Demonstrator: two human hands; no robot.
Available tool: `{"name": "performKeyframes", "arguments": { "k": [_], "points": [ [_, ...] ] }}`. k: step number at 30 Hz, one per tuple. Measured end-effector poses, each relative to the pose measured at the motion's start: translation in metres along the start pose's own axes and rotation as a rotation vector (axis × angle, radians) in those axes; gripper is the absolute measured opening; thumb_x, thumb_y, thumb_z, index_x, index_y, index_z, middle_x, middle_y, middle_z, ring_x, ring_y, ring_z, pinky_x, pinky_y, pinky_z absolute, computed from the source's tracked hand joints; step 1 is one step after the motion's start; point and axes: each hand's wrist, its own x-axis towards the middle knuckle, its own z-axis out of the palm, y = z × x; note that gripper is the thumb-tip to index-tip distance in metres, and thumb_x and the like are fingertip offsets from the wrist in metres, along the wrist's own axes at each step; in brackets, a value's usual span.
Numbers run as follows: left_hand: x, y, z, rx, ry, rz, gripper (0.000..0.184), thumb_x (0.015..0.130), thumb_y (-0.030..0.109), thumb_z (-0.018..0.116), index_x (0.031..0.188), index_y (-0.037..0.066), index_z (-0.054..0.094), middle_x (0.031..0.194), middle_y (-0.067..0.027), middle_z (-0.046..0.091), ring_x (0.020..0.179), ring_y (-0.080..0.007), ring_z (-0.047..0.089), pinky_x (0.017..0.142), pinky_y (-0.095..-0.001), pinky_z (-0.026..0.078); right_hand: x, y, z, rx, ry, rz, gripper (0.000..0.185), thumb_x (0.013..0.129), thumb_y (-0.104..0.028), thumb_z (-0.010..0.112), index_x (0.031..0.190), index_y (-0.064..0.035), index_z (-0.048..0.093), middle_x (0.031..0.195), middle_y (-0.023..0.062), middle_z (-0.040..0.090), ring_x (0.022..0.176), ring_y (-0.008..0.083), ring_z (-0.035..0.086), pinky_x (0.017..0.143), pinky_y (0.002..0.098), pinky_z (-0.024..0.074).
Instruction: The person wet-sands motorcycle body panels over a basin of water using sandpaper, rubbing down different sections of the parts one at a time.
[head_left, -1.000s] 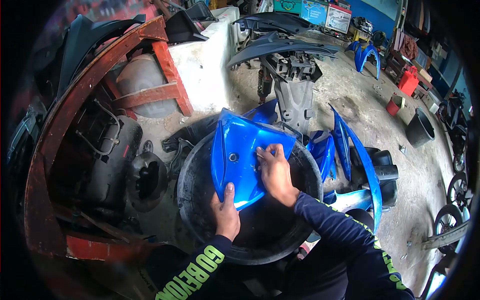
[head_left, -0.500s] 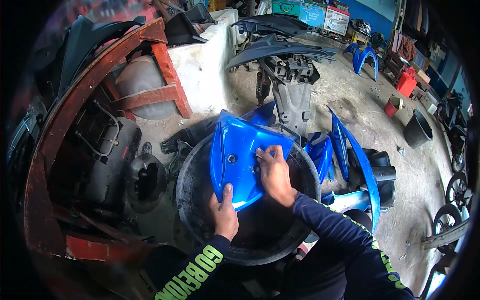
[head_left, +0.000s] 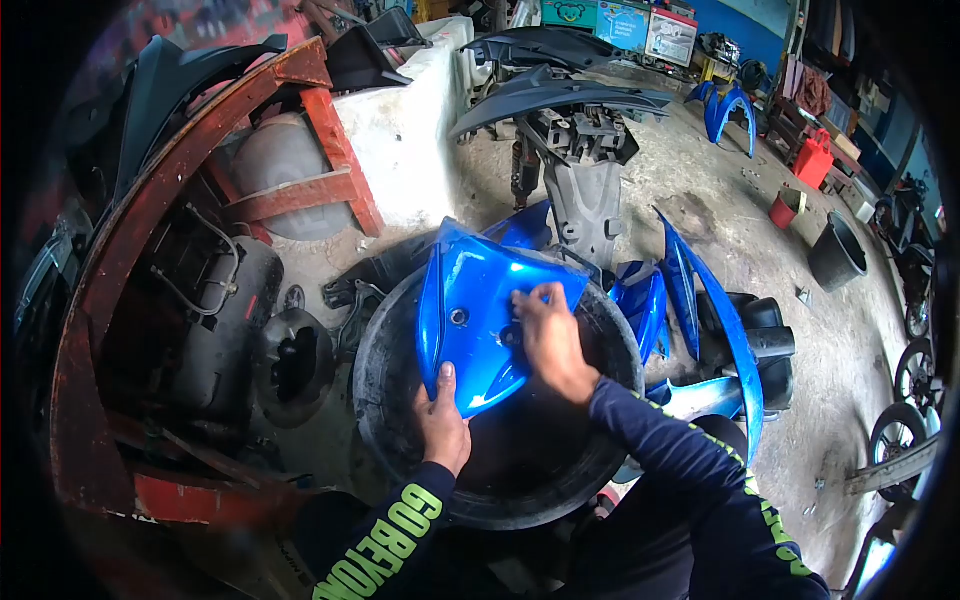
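A glossy blue motorcycle body panel (head_left: 480, 300) is held tilted over a wide black tub (head_left: 375, 400). My left hand (head_left: 445, 430) grips its lower left edge, thumb on the front face and fingers behind. On the panel's right part, my right hand (head_left: 550, 340) has its fingertips pinched together close against the surface. Whatever lies in that pinch, if anything, is too small or hidden to name. The panel has a round hole left of centre, a dark spot near my right fingers and pale scuffs near its top.
More blue panels (head_left: 735, 350) lie on the floor to the right of the tub. A stripped motorcycle frame (head_left: 583, 200) stands ahead. A red wooden frame (head_left: 100, 300) takes up the left side. A black bucket (head_left: 838, 255) and a red jerrycan (head_left: 812, 158) are at the right.
My right hand has shifted slightly on the panel, uncovering a dark spot beside the fingers. The panel has tilted a little and my left hand has moved slightly left with it.
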Motion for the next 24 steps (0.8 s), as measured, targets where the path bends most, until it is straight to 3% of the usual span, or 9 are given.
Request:
{"name": "performKeyframes", "arguments": {
  "k": [4, 7, 8, 10, 11, 14, 17, 19, 24],
  "points": [
    [0.011, 0.001, -0.007, 0.011, -0.004, 0.045, 0.057, 0.091, 0.037, 0.072, 0.128, -0.002, 0.053, 0.12, -0.0131, 0.061, 0.106, -0.0257, 0.063, 0.089, -0.0437, 0.055, 0.01, 0.002, -0.02, -0.007, -0.017, 0.033, 0.02, 0.093, -0.011, 0.062, 0.11, -0.0042, 0.07, 0.106, 0.0173, 0.059, 0.085, 0.0346, 0.065, 0.077, 0.0432, 0.0532],
    [0.013, 0.006, -0.006, 0.062, -0.002, 0.039, 0.057, 0.09, 0.037, 0.073, 0.127, -0.002, 0.054, 0.12, -0.0134, 0.062, 0.105, -0.0251, 0.064, 0.089, -0.0423, 0.055, 0.022, -0.003, -0.048, -0.018, -0.149, -0.015, 0.046, 0.085, -0.012, 0.066, 0.13, -0.0067, 0.06, 0.097, 0.0181, 0.065, 0.088, 0.0354, 0.067, 0.079, 0.0433, 0.0533],
    [0.012, 0.01, -0.003, 0.065, 0.009, 0.04, 0.057, 0.09, 0.037, 0.073, 0.127, -0.002, 0.054, 0.119, -0.0136, 0.062, 0.105, -0.0251, 0.064, 0.089, -0.0417, 0.055, 0.025, -0.009, -0.056, -0.024, -0.151, -0.015, 0.046, 0.085, -0.012, 0.066, 0.13, -0.0067, 0.06, 0.097, 0.0181, 0.065, 0.088, 0.0354, 0.067, 0.079, 0.0433, 0.0533],
    [0.013, 0.01, -0.003, 0.074, 0.018, 0.048, 0.058, 0.09, 0.036, 0.074, 0.127, -0.003, 0.054, 0.118, -0.0138, 0.063, 0.105, -0.0244, 0.064, 0.089, -0.04, 0.055, 0.029, -0.018, -0.068, -0.041, -0.504, 0.101, 0.074, 0.077, -0.015, 0.068, 0.146, -0.0102, 0.044, 0.093, 0.0176, 0.066, 0.087, 0.0344, 0.067, 0.082, 0.0403, 0.0521],
    [0.015, 0.008, -0.005, 0.073, 0.017, 0.046, 0.058, 0.09, 0.036, 0.074, 0.127, -0.003, 0.054, 0.118, -0.0138, 0.063, 0.105, -0.0244, 0.064, 0.089, -0.04, 0.055, 0.027, -0.018, -0.067, -0.043, -0.504, 0.102, 0.074, 0.077, -0.015, 0.068, 0.146, -0.0102, 0.044, 0.093, 0.0176, 0.066, 0.087, 0.0344, 0.067, 0.082, 0.0403, 0.0521],
    [0.021, 0.003, -0.01, 0.135, 0.016, 0.092, 0.056, 0.09, 0.035, 0.074, 0.126, -0.003, 0.054, 0.119, -0.014, 0.063, 0.105, -0.0238, 0.064, 0.089, -0.0401, 0.055, 0.02, -0.019, -0.058, -0.306, -0.755, -0.001, 0.094, 0.073, -0.023, 0.066, 0.155, -0.0107, 0.024, 0.1, 0.0254, 0.069, 0.097, 0.0433, 0.066, 0.086, 0.0493, 0.0525],
    [0.021, 0.001, -0.013, 0.169, 0.008, 0.116, 0.056, 0.089, 0.035, 0.075, 0.125, -0.003, 0.055, 0.119, -0.0143, 0.063, 0.105, -0.0237, 0.064, 0.09, -0.0399, 0.054, 0.015, -0.029, -0.056, -0.324, -0.788, -0.008, 0.094, 0.073, -0.022, 0.066, 0.155, -0.0078, 0.023, 0.099, 0.027, 0.069, 0.096, 0.0435, 0.067, 0.085, 0.0498, 0.0529],
    [0.019, 0.001, -0.01, 0.16, 0.023, 0.142, 0.057, 0.087, 0.04, 0.076, 0.12, -0.004, 0.061, 0.114, -0.0133, 0.066, 0.104, -0.0216, 0.061, 0.095, -0.0362, 0.047, 0.005, -0.029, -0.051, -0.311, -0.772, -0.04, 0.093, 0.073, -0.022, 0.066, 0.155, -0.005, 0.023, 0.099, 0.0276, 0.069, 0.095, 0.0437, 0.067, 0.084, 0.0502, 0.053],
    [0.02, -0.001, -0.009, 0.16, 0.026, 0.144, 0.057, 0.088, 0.04, 0.076, 0.119, -0.004, 0.062, 0.114, -0.0127, 0.066, 0.104, -0.0211, 0.061, 0.094, -0.0358, 0.047, -0.006, -0.038, -0.048, -0.24, -0.782, -0.052, 0.09, 0.074, -0.021, 0.065, 0.153, -0.0025, 0.027, 0.096, 0.0277, 0.069, 0.092, 0.043, 0.068, 0.083, 0.0491, 0.0535]
  ]
}}
